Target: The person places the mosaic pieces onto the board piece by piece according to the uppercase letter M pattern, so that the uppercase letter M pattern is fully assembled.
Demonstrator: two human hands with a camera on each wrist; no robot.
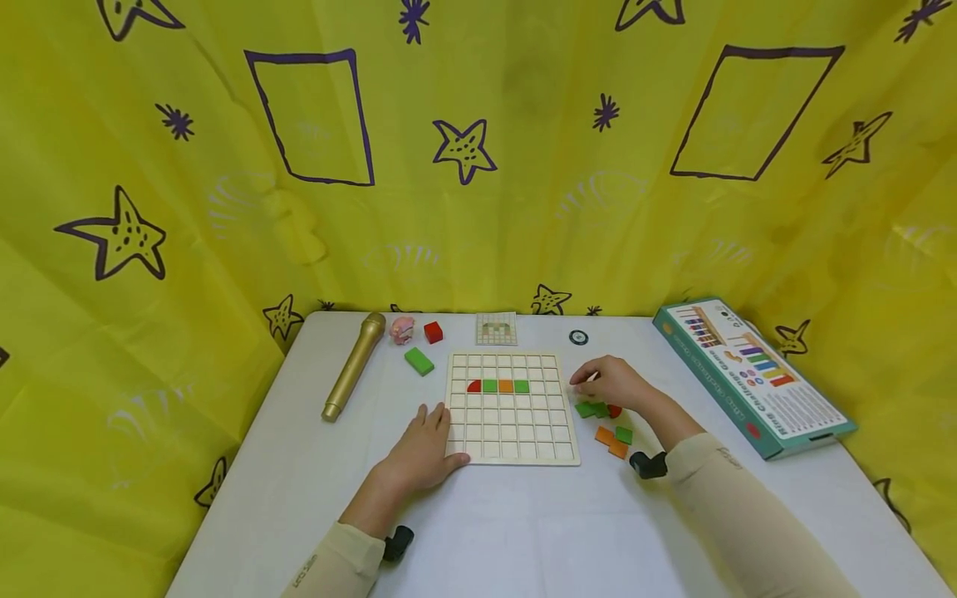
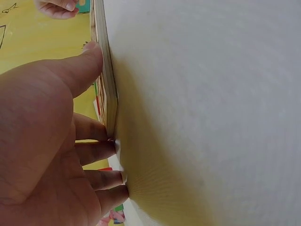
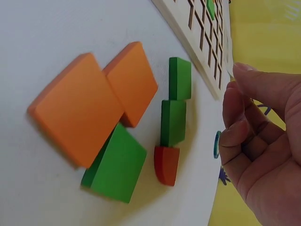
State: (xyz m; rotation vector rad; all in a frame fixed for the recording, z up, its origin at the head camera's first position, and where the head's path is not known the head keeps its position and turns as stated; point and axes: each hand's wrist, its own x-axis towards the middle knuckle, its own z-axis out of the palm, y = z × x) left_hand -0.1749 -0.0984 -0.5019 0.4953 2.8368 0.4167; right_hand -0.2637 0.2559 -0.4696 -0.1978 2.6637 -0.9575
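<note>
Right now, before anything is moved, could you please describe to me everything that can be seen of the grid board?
The grid board is pale and looks wooden, with thin ridges dividing it into small sunken cells inside a plain border. It lies flat on the white table. One row towards its far side holds a red tile with a rounded corner, then green, orange and green ones. The left hand touches it around its near left corner.

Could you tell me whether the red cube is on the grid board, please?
No, the red cube lies on the table, beyond the board.
</note>
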